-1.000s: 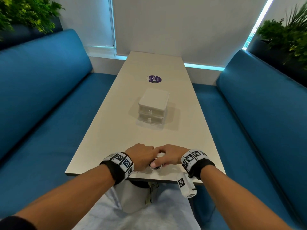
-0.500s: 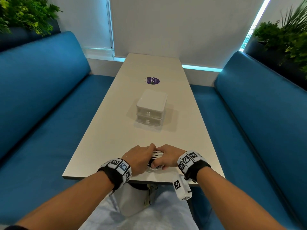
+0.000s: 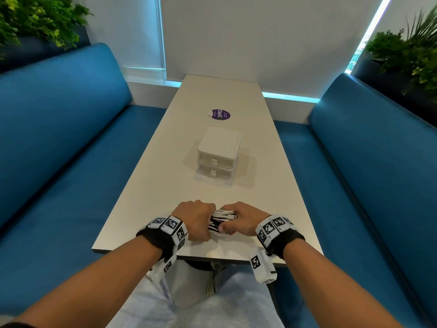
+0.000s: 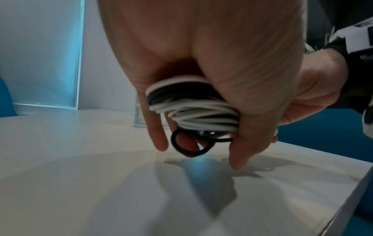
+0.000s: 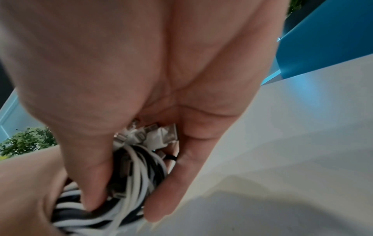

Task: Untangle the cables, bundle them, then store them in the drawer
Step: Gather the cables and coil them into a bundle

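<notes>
The coiled cables (image 3: 222, 221), now more exposed between the knuckles, are gripped at the table's (image 3: 165, 185) near edge by the curled left hand (image 3: 196, 220) and right hand (image 3: 243, 218); a black band (image 4: 189, 143) is being applied, while the drawer unit (image 3: 218, 153) remains closed.

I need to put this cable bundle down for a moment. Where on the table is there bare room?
Bare table lies between the hands and the drawer unit, along both long edges beside it, and past the purple sticker. The near edge is crowded: left hand and right hand grip the cable bundle there.
</notes>
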A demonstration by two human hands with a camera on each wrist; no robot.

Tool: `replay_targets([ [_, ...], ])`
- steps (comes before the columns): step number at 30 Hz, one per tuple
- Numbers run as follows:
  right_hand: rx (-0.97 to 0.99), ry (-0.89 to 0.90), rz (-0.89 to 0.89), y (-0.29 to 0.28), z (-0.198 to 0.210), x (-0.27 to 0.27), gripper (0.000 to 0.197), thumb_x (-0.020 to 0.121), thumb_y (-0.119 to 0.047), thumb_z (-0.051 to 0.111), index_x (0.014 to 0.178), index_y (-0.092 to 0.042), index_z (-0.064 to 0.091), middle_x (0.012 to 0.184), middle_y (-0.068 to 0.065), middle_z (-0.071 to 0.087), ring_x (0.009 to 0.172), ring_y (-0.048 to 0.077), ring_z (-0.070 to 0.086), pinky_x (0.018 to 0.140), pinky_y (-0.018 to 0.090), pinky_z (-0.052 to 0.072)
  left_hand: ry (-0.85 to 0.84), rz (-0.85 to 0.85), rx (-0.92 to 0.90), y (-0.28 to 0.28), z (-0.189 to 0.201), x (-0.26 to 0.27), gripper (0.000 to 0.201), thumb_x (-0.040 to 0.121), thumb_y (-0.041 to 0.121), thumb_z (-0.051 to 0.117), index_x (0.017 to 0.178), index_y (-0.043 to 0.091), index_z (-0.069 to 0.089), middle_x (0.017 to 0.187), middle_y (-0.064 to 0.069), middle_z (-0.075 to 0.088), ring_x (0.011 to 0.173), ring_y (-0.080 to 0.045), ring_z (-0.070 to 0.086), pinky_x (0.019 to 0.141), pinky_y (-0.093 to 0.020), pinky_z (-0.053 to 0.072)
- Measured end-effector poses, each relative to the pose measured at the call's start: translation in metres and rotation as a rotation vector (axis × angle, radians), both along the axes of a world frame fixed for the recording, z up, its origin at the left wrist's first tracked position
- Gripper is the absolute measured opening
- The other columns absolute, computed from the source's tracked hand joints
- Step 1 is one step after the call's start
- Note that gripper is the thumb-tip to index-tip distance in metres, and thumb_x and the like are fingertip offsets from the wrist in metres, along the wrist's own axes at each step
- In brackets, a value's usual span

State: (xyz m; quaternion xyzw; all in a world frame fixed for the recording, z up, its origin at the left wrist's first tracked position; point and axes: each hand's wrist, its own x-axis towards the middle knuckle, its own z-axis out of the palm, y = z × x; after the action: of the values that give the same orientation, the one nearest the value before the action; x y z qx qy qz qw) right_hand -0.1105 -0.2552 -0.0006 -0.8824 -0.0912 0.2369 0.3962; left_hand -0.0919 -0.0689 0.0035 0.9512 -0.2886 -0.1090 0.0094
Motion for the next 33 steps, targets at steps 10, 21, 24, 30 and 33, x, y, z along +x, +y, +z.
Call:
replay_targets([
  [10, -0.078, 0.013, 0.066, -0.001, 0.008, 0.0, 0.039, 0.083, -0.038, 0.075, 0.118, -0.026, 0.063, 0.101, -0.003, 0.072, 0.094, 0.02, 0.067, 0.092, 0.039, 0.051, -0.082, -0.119, 0.183, -0.007, 0.005, 0.007, 0.027, 0.088, 0.021, 0.059, 0.113, 0.014, 0.054, 0.102, -0.008, 0.063, 0.086, -0.028, 0.062, 0.068, -0.034, 0.042],
  [21, -0.235, 0.12, 0.163, 0.016, 0.029, 0.02, 0.058, 0.056, -0.072, 0.078, 0.101, -0.037, 0.067, 0.102, -0.015, 0.072, 0.101, 0.009, 0.064, 0.101, 0.038, 0.046, -0.322, -0.339, 0.204, -0.011, 0.008, 0.007, 0.035, 0.095, 0.022, 0.049, 0.127, 0.008, 0.047, 0.103, -0.007, 0.067, 0.086, -0.031, 0.066, 0.06, -0.035, 0.036],
  [24, -0.256, 0.105, 0.09, 0.023, 0.021, 0.019, 0.051, 0.053, -0.058, 0.086, 0.093, -0.031, 0.072, 0.092, -0.011, 0.074, 0.093, 0.013, 0.067, 0.096, 0.039, 0.051, -0.336, -0.316, 0.152, -0.013, 0.009, 0.006, 0.033, 0.093, 0.022, 0.052, 0.123, 0.008, 0.048, 0.106, -0.009, 0.063, 0.091, -0.031, 0.063, 0.062, -0.036, 0.034],
  [30, -0.48, 0.019, 0.056, 0.029, 0.021, 0.018, 0.024, 0.065, -0.03, 0.081, 0.076, -0.015, 0.066, 0.069, 0.001, 0.066, 0.061, 0.02, 0.061, 0.061, 0.031, 0.051, -0.253, -0.226, -0.003, -0.01, 0.0, 0.001, 0.028, 0.088, 0.006, 0.055, 0.114, 0.009, 0.048, 0.105, -0.008, 0.058, 0.086, -0.026, 0.055, 0.064, -0.035, 0.041],
  [33, -0.518, -0.062, 0.011, 0.032, 0.021, 0.015, 0.021, 0.07, -0.024, 0.075, 0.086, -0.013, 0.065, 0.07, 0.002, 0.068, 0.059, 0.019, 0.065, 0.059, 0.03, 0.055, -0.166, -0.103, -0.038, -0.011, 0.004, 0.005, 0.018, 0.087, 0.011, 0.056, 0.099, 0.015, 0.043, 0.097, -0.007, 0.059, 0.07, -0.023, 0.047, 0.061, -0.033, 0.036],
])
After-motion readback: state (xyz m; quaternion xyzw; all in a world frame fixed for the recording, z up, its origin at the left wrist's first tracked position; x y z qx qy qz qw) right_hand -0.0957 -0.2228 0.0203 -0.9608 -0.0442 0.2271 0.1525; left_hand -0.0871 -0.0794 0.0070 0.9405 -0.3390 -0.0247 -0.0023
